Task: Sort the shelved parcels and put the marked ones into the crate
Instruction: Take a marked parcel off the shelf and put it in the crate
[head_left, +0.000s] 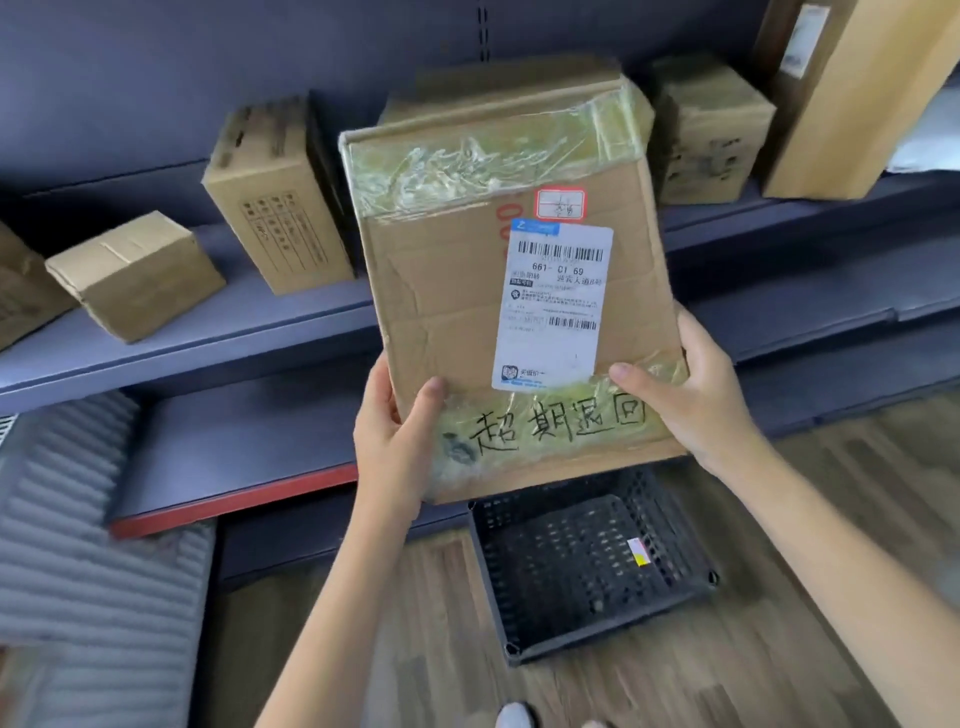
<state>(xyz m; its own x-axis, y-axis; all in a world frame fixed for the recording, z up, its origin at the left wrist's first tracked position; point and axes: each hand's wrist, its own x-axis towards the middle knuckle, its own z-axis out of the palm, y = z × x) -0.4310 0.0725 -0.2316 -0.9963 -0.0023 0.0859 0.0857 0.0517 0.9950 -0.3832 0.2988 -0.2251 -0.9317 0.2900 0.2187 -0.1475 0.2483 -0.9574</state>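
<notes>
Head view: parcel (452, 312) held up in both hands before a dark blue shelf unit, label side toward the camera.
Parcel: flat, worn cardboard box, creased, w/ yellowish clear tape across top and bottom edges; tilted slightly, top leaning left.
Markings: white shipping label (553, 306) w/ barcodes at center-right; small red-bordered sticker (560, 203) just above it; black handwritten characters (558, 423) on the lower taped band.
Left hand (397, 441): grip curled round the parcel's lower-left corner, thumb pressed on the front face, fingers behind and hidden.
Right hand (698, 395): grip pinching the lower-right edge, thumb on the front touching the label's bottom corner, fingers wrapped behind.
Crate (587, 566): black perforated plastic, on the wood-pattern floor (779, 649) directly below the parcel; a small white-yellow tag on its inner wall, nothing else seen inside.
Shelf (249, 322): middle board carries other boxes, well apart from the held parcel.
Shelf, left: small plain box (135, 275) lying tilted; tall printed box (280, 192) upright beside it; part of another box at frame's left edge.
Shelf, right: taped squat box (709, 135) behind the parcel's top-right corner; tall leaning carton (852, 98) at far right.
Lower shelf (234, 441): blue board w/ red front edge (234, 501).
Left foreground: grey ribbed fabric (78, 519), blurred.
Bottom edge: pale shoe tip, partly cropped.
</notes>
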